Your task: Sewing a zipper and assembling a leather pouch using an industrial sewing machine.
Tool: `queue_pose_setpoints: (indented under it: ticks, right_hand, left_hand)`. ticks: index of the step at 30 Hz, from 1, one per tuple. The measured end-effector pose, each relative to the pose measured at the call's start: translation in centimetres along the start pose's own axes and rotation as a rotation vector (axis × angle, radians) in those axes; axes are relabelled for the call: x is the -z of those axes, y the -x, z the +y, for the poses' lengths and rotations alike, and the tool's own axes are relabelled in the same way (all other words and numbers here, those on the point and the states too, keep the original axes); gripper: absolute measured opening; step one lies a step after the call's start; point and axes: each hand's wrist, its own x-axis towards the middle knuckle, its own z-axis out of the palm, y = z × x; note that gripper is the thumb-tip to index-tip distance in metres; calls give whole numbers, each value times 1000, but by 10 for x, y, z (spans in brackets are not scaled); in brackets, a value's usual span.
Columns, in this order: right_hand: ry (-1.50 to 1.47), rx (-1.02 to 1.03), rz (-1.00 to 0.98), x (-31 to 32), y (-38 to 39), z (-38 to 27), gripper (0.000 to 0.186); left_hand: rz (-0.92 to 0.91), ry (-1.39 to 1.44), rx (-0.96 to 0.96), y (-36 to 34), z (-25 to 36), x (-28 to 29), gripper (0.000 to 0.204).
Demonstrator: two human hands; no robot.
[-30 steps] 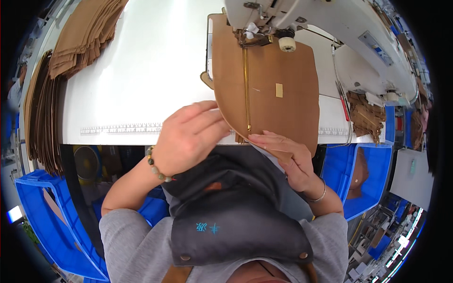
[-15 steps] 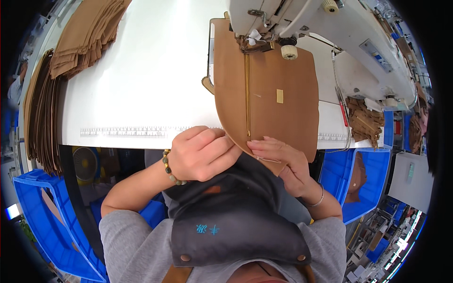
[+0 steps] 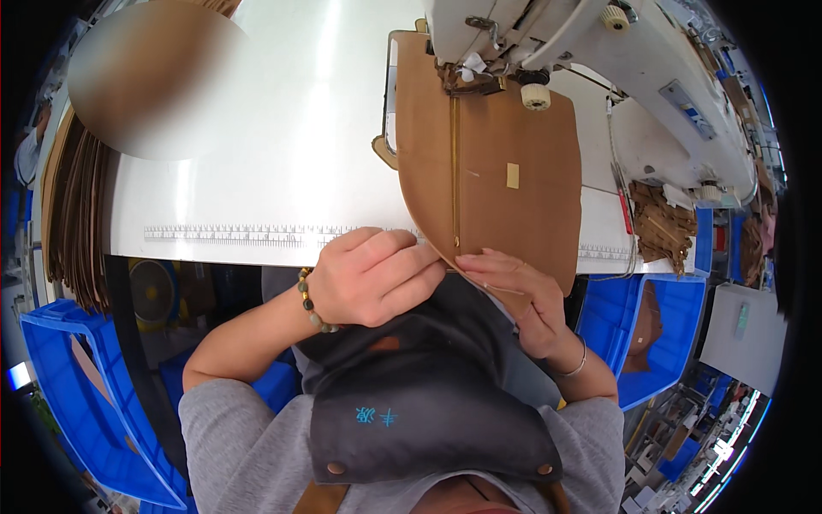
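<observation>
Across the front of the table, under the sewing machine, brown zippered panel is pinched at its near edge by curled left hand, loosely gripped by straighter-fingered right hand.

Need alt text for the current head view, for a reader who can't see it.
A person's left hand and right hand hold the curved near edge of a brown panel with a gold zipper, its far part under a white sewing machine. Brown pieces are stacked at far left.

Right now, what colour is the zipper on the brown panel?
The zipper is gold-coloured; it shows best in the head view.
</observation>
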Motion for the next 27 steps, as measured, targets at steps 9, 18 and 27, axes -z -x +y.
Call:
queue_pose_setpoints:
  ticks: [9, 18, 27]
  right_hand:
    - [6, 14, 9, 1, -3, 0, 49]
    - [92, -211, 794, 66, -2, 9, 44]
    - [-541, -752, 25, 91, 40, 41, 43]
  left_hand:
    - [-21, -24, 36, -2, 1, -1, 22]
    - [-432, -196, 84, -18, 33, 1, 23]
    - [-454, -252, 146, -20, 39, 0, 18]
